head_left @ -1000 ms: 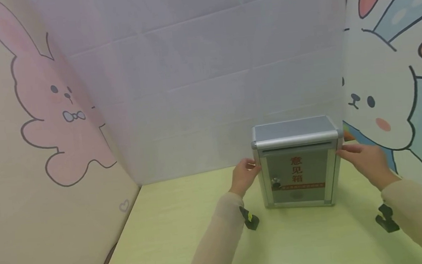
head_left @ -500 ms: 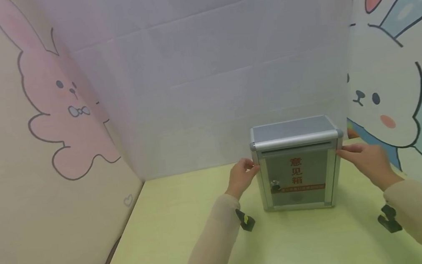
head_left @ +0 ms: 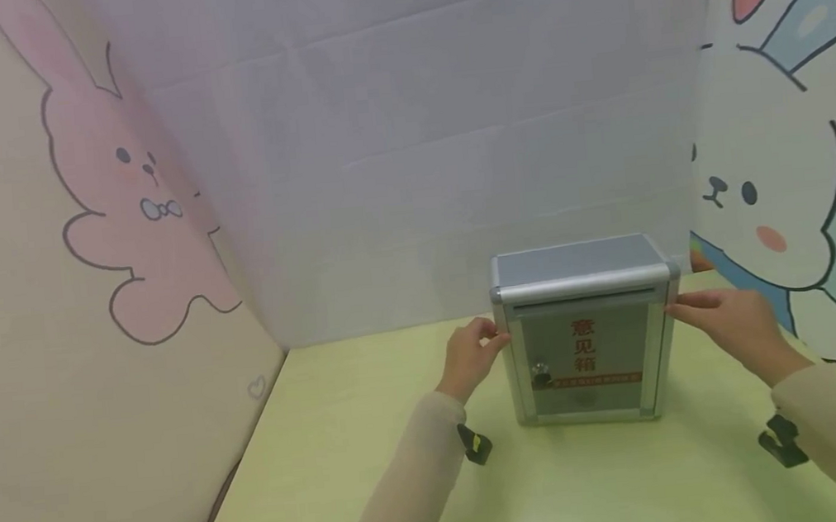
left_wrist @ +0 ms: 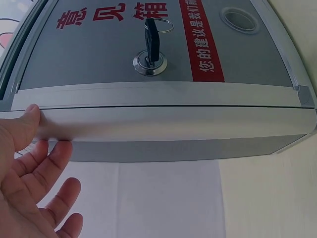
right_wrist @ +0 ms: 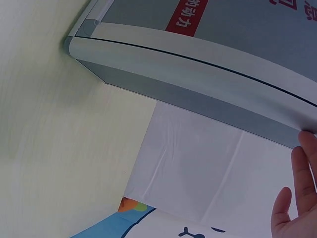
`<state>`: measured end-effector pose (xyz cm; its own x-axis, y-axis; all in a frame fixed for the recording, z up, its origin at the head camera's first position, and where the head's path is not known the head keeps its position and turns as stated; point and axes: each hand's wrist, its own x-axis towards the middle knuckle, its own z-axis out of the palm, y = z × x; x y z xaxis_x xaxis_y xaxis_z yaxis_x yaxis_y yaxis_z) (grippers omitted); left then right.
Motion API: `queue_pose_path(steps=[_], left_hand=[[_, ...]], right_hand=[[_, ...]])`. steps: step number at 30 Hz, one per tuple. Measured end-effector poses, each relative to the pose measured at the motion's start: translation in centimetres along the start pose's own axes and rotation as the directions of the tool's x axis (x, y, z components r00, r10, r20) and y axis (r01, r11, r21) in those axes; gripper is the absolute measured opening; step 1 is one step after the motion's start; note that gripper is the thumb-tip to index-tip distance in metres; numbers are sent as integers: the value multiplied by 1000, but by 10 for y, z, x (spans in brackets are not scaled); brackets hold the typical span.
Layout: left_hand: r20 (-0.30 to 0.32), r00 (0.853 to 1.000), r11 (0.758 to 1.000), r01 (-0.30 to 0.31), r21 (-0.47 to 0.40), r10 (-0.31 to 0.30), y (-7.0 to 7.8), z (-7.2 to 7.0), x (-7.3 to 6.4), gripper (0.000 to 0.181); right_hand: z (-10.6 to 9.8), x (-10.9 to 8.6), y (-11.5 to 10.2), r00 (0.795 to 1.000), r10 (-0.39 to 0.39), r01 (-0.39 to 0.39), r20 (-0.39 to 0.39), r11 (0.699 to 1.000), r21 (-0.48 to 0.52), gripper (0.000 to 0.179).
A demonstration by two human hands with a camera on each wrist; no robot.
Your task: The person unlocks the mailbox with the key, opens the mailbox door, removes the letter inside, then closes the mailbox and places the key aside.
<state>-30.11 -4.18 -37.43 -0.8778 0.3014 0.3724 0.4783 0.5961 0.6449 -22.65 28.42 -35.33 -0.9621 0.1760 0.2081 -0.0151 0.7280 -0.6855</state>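
The box [head_left: 559, 336] stands upright on the table [head_left: 381, 438], between the left hand [head_left: 469, 358] and the right hand [head_left: 739, 324]. The left is partly open, its thumb and fingertips touching one side; the right touches the opposite side with extended fingers. A key [left_wrist: 152, 40] is in the lock [left_wrist: 140, 65].

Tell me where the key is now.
In the left wrist view, the key is in the lock on the front of the grey box, beside the red strip; in the head view, that's the box's left side.
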Motion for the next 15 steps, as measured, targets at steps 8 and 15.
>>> queue_pose_path(steps=[8, 15], left_hand=[[-30, 993, 989, -110, 95, 113, -6, -10, -16, 20], [-77, 956, 946, -264, 188, 282, -10, -19, -31, 18]], right_hand=[[6, -8, -6, 999, -46, 46, -4, 999, -20, 50], [9, -15, -10, 997, -72, 72, 6, 997, -24, 50]])
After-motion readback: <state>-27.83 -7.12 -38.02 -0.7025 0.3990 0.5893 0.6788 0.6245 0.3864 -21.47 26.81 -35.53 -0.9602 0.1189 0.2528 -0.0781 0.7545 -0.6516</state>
